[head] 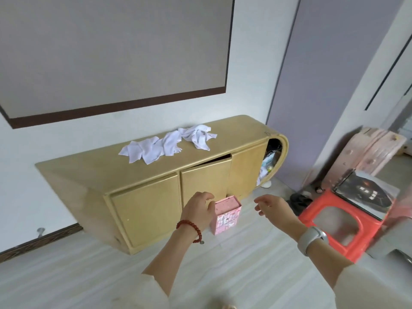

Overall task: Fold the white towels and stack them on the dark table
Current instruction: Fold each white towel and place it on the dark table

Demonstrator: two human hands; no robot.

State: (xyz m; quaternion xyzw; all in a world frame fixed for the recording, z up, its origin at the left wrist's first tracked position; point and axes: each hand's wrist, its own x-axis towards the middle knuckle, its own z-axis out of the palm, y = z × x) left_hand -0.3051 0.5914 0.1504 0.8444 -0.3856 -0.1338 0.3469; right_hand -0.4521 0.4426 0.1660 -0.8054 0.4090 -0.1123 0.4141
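Observation:
Several crumpled white towels (166,143) lie spread along the top of a low yellow cabinet (93,172) against the wall. My left hand (199,210), with a red bead bracelet on the wrist, hovers in front of the cabinet doors, fingers curled and apart, holding nothing. My right hand (273,207), a pale watch on its wrist, reaches forward with loose fingers, also empty. Both hands are well below and in front of the towels. No dark table shows in this view.
A pink box (225,216) stands on the floor just beyond my left hand. One cabinet door (206,181) hangs ajar. A red plastic stool (334,224) with a dark appliance (365,195) on it stands at the right, near a pink board (374,150).

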